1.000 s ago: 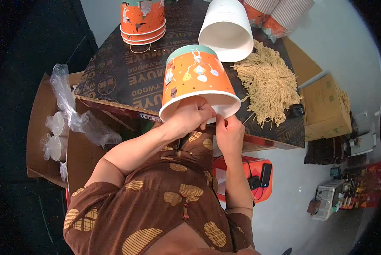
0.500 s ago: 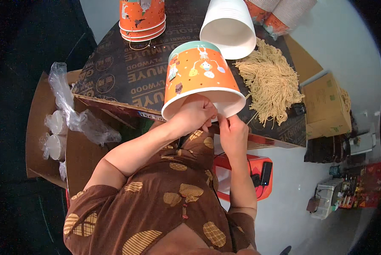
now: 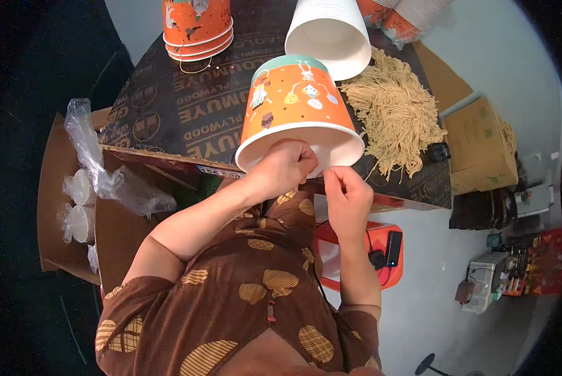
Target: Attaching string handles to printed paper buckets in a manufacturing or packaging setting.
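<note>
An orange paper bucket (image 3: 291, 100) with a teal base band and cartoon figures lies tilted at the table's front edge, its white-rimmed mouth toward me. My left hand (image 3: 285, 166) reaches into the mouth at the lower rim with its fingers curled together. Beside it, my right hand (image 3: 345, 191) pinches at the rim, thumb against forefinger. Whatever is between the fingertips of either hand is too small to make out. Right of the bucket lies a heap of cut tan cords (image 3: 397, 116). A white bucket stack (image 3: 331, 41) lies behind it, mouth toward me.
Nested orange buckets (image 3: 197, 31) stand at the back left of the dark plywood table (image 3: 168, 106), a cord loop hanging from them. More wrapped stacks (image 3: 409, 22) are at the back right. Cardboard boxes (image 3: 481, 147) flank both sides. A red stool (image 3: 394, 269) holds a phone (image 3: 393, 248).
My right hand has shifted slightly right, away from my left hand, leaving a wider gap at the rim. The bucket's mouth has turned a little more toward me.
</note>
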Tool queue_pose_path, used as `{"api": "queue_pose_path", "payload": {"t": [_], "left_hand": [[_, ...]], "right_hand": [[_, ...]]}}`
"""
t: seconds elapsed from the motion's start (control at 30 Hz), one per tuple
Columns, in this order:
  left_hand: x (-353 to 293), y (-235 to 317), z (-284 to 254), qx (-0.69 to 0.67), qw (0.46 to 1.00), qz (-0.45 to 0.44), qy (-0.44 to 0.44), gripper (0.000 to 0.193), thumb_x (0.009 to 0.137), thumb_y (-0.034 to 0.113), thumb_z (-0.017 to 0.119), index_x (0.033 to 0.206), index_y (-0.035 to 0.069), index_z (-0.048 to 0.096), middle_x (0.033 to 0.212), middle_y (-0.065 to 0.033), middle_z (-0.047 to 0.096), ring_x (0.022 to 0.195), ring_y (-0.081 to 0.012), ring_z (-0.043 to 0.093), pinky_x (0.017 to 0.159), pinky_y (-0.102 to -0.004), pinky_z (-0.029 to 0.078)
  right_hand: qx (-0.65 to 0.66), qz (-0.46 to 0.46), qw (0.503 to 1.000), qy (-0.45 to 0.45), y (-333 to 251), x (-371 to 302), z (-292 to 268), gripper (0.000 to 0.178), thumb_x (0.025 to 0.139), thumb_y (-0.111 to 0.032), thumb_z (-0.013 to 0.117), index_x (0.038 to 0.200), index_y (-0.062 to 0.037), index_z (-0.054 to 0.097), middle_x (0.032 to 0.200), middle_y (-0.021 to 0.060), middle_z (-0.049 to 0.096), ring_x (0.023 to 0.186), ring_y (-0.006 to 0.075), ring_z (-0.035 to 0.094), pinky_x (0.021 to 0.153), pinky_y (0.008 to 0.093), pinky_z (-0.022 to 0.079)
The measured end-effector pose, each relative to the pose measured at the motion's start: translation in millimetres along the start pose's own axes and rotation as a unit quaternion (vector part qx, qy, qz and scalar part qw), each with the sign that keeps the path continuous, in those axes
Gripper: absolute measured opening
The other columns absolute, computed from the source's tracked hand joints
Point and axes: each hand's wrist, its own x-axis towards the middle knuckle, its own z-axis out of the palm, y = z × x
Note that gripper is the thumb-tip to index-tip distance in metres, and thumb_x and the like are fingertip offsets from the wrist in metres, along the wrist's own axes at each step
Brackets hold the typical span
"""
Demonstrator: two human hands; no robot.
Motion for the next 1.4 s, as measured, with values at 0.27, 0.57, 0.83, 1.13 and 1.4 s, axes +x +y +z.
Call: {"api": "queue_pose_path", "payload": {"t": [0.27,0.57,0.83,1.13,1.4], "left_hand": [[-2,6,4,0.099,0.989,0.112,0.008,0.011,0.079,0.005,0.064,0.081,-0.006,0.065,0.075,-0.0187,0.067,0.070,-0.0268,0.066,0.064,-0.0386,0.050],[4,-4,4,0.121,0.980,0.153,0.028,0.007,0.078,0.003,0.062,0.081,-0.003,0.064,0.074,-0.0187,0.065,0.070,-0.0283,0.064,0.064,-0.0390,0.050],[6,-4,-4,0.001,0.997,0.046,-0.063,0.006,0.092,0.000,0.053,0.086,0.001,0.052,0.069,-0.0028,0.054,0.055,-0.0110,0.055,0.047,-0.0263,0.045],[7,-7,-5,-0.019,0.995,0.066,-0.078,0.007,0.088,-0.002,0.050,0.081,-0.001,0.051,0.065,-0.0065,0.055,0.053,-0.0140,0.055,0.045,-0.0295,0.045],[6,-9,-5,0.007,0.996,0.058,-0.067,0.004,0.085,-0.002,0.052,0.081,-0.001,0.053,0.066,-0.0084,0.056,0.057,-0.0162,0.056,0.049,-0.0319,0.044]], "right_hand": [[0.038,0.038,0.999,0.002,0,6,6,0.011,0.088,-0.006,0.067,0.087,0.0046,0.066,0.065,0.0100,0.063,0.061,0.0060,0.056,0.055,0.0285,0.047],[-0.079,-0.153,0.977,-0.125,-45,-32,-10,0.009,0.084,0.000,0.065,0.093,-0.0008,0.066,0.076,0.0138,0.066,0.065,0.0268,0.065,0.060,0.0356,0.051],[-0.228,-0.181,0.954,-0.073,-40,-34,-14,0.013,0.090,-0.008,0.060,0.102,-0.0036,0.057,0.063,0.0126,0.061,0.054,0.0287,0.063,0.048,0.0385,0.048],[-0.035,0.036,0.997,-0.062,3,0,10,0.024,0.097,-0.008,0.049,0.117,0.0000,0.059,0.058,0.0081,0.062,0.045,0.0136,0.059,0.043,0.0289,0.046],[-0.094,0.014,0.992,-0.086,5,7,11,0.013,0.095,-0.005,0.052,0.102,0.0019,0.061,0.059,0.0112,0.062,0.046,0.0161,0.061,0.044,0.0302,0.046]]}}
